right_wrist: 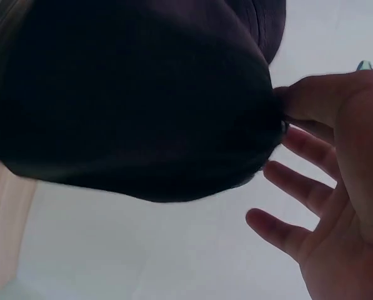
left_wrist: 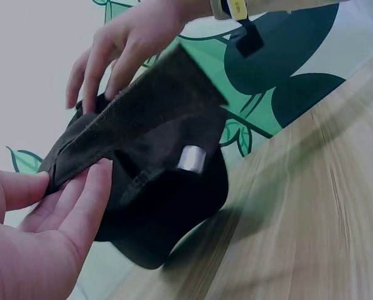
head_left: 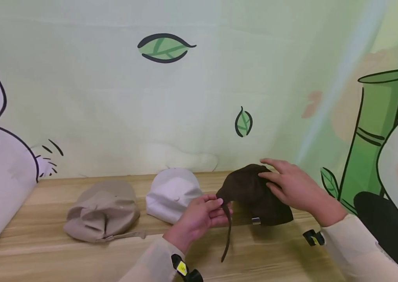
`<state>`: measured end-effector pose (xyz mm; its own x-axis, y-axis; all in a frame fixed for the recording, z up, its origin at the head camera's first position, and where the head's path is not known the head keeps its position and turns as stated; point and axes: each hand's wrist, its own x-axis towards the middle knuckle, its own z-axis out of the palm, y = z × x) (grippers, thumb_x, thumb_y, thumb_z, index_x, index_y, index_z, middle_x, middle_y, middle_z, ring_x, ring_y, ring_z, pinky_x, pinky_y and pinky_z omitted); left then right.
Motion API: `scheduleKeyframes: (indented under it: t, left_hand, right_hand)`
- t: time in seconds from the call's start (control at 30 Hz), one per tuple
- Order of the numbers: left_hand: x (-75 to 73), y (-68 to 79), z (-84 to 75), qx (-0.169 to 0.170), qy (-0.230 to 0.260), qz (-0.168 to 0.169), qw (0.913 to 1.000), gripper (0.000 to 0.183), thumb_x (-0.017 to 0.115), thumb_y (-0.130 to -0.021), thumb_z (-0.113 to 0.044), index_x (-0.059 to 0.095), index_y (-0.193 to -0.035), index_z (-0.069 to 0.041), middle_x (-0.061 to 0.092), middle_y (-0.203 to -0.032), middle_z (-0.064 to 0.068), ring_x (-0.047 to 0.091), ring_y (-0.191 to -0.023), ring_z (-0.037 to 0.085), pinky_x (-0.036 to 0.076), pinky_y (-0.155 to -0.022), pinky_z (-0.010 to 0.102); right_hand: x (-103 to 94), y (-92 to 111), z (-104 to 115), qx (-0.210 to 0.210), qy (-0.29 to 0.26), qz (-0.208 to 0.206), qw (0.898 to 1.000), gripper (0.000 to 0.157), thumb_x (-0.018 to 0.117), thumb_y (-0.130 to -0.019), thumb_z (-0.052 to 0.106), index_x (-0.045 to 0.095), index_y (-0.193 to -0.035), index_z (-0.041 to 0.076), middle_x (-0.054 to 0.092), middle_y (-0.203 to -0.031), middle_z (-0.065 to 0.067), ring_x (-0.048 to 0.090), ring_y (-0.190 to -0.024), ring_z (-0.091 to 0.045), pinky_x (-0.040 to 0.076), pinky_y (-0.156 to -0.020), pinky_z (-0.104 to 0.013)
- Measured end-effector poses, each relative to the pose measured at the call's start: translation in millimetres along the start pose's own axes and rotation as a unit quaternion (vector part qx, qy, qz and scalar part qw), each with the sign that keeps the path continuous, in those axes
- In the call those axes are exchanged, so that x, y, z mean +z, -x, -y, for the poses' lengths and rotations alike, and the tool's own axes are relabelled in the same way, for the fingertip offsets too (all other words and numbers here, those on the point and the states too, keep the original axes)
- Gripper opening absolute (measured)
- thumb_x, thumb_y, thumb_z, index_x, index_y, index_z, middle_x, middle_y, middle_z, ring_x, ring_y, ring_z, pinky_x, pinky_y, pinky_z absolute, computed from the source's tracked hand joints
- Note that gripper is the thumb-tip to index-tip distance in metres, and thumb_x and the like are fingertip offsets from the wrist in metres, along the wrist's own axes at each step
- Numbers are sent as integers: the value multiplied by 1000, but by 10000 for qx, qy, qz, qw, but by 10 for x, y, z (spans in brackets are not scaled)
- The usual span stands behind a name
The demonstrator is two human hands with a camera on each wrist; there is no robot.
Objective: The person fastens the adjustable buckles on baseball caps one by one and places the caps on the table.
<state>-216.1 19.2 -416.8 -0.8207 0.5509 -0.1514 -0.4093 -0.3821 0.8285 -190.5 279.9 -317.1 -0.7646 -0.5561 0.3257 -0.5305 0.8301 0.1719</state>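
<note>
A dark brown baseball cap [head_left: 242, 184] is tilted over the right part of the table. My left hand [head_left: 200, 215] pinches its left edge between thumb and fingers, with a thin strap [head_left: 227, 231] hanging down beside the fingers. On the lower rim shows a small silver buckle [head_left: 256, 221]. My right hand [head_left: 294, 186] holds the opposite side, its fingers over the top of the fabric. In the right wrist view, that hand's thumb [right_wrist: 311, 97] presses the cap's edge while the other fingers are spread.
Left of my hands, a white cap [head_left: 172, 192] and a beige cap [head_left: 103, 211] with a loose strap lie on the wooden table [head_left: 44, 250]. Behind them hangs a pale green backdrop [head_left: 96, 98] printed with leaves, bamboo and pandas.
</note>
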Motion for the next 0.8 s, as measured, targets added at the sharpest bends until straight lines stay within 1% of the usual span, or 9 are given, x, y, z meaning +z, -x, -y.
scheduleKeyframes:
  t: [0.13,0.23,0.4,0.57,0.6,0.7,0.77,0.8]
  left_hand:
    - [86,-65,43,114,104,-226,9996,6,54,-97,-6,49,-100,-7,71,-99,10,71,-96,27,58,-87,43]
    - [150,-111,49,178,225,-292,9992,6,53,-98,-5,48,-101,-6,71,-99,11,70,-97,27,57,-88,44]
    - [246,-178,24,243,350,-415,9982,6,51,-99,-5,47,-102,-6,69,-97,10,71,-95,25,57,-89,45]
    - [324,-227,1,265,534,-560,9966,6,52,-98,-5,47,-100,-7,70,-99,11,71,-91,22,57,-89,46]
    - [334,-236,-3,274,580,-575,9963,6,51,-98,-5,47,-100,-8,70,-99,11,71,-91,22,57,-89,45]
    - [356,-267,-17,302,669,-629,9953,8,50,-99,-4,45,-96,-9,71,-96,9,71,-90,21,58,-87,44]
    - [368,-287,-24,333,711,-649,9948,7,49,-99,-4,45,-96,-9,71,-94,8,71,-89,20,58,-86,44]
    - [374,-299,-27,346,727,-653,9946,6,49,-100,-5,46,-96,-9,71,-95,8,71,-89,20,58,-87,44]
  right_hand:
    - [108,1,-75,333,-66,-150,9993,29,67,-90,13,68,-119,10,47,-143,-16,55,-118,-39,49,-93,-55]
    - [165,27,-119,518,-250,-343,9978,27,67,-90,12,69,-116,11,47,-142,-16,53,-119,-40,48,-95,-56]
    - [214,128,-100,541,-551,-839,9935,26,70,-86,8,71,-112,11,49,-139,-17,53,-119,-40,46,-95,-57]
    - [269,262,-7,385,-586,-1508,9861,28,74,-81,6,70,-109,10,54,-130,-18,52,-116,-38,45,-94,-54]
    - [280,288,22,358,-602,-1662,9836,28,74,-80,6,70,-108,9,55,-127,-18,53,-114,-37,46,-93,-53]
    - [320,364,138,355,-668,-2090,9750,26,74,-79,5,70,-104,7,60,-113,-15,57,-102,-31,49,-84,-45]
    - [357,409,229,485,-739,-2297,9692,23,76,-77,4,70,-99,6,63,-103,-11,60,-93,-27,51,-76,-41]
    - [381,430,277,563,-715,-2392,9667,22,77,-75,4,70,-96,6,65,-98,-10,61,-87,-24,52,-71,-38]
